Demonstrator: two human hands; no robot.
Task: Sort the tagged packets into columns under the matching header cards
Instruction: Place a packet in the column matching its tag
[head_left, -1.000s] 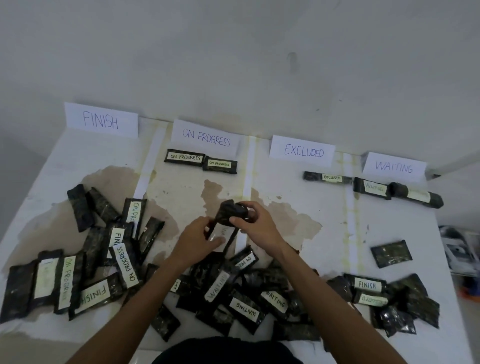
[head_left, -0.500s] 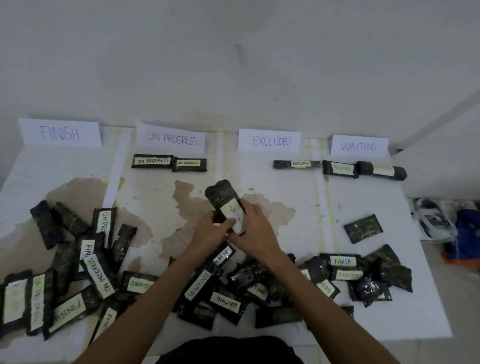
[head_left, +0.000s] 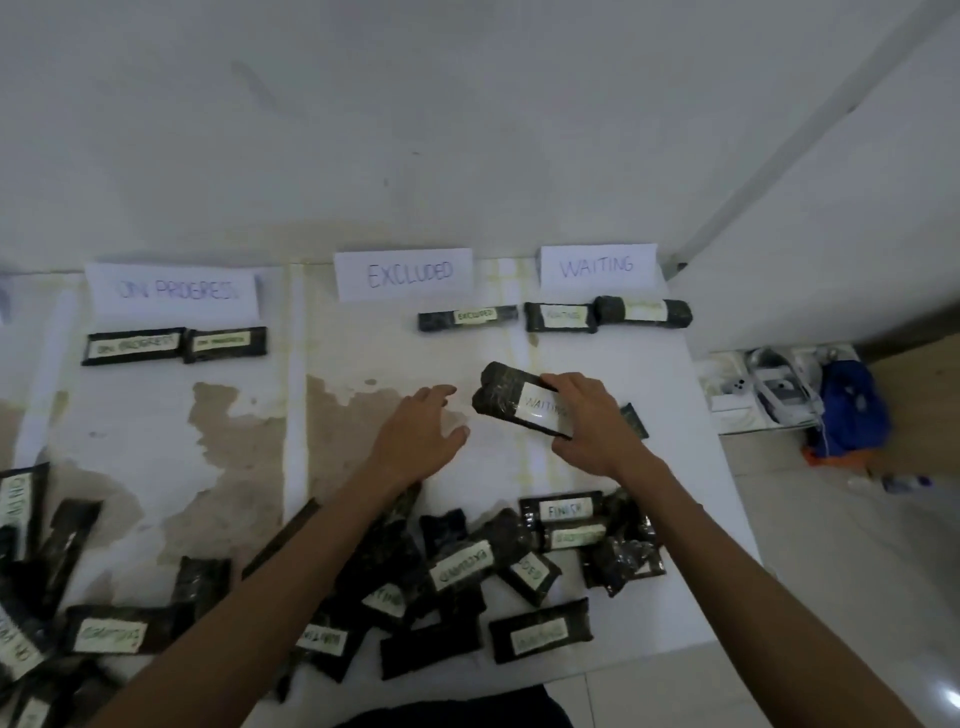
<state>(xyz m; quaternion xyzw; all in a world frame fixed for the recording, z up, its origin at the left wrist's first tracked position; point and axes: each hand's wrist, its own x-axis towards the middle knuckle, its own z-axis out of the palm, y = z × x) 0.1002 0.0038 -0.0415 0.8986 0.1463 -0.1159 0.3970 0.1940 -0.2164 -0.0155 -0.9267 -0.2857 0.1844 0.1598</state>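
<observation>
Grips a black, plastic-wrapped rectangular packet with a white WAITING tag in the right hand: fingers curled over the far long edge, thumb hooked under the near edge, wrist turned inward, forearm reaching in from the lower right. Holds the packet tilted, its left end pointing up and away, over the pale strip between the EXCLUDED and WAITING columns of the white stained table; cannot tell whether it touches the surface.

Spreads the left hand palm down, fingers relaxed and slightly apart, holding nothing, just left of the packet and clear of it, forearm stretched in from the lower left across the heap of unsorted black packets at the near edge.

Farther back, below the white paper WAITING header card: a flat tagged packet touching a rolled one. Below the EXCLUDED header card: one slim packet. Below the ON PROGRESS header card: two packets end to end.
</observation>
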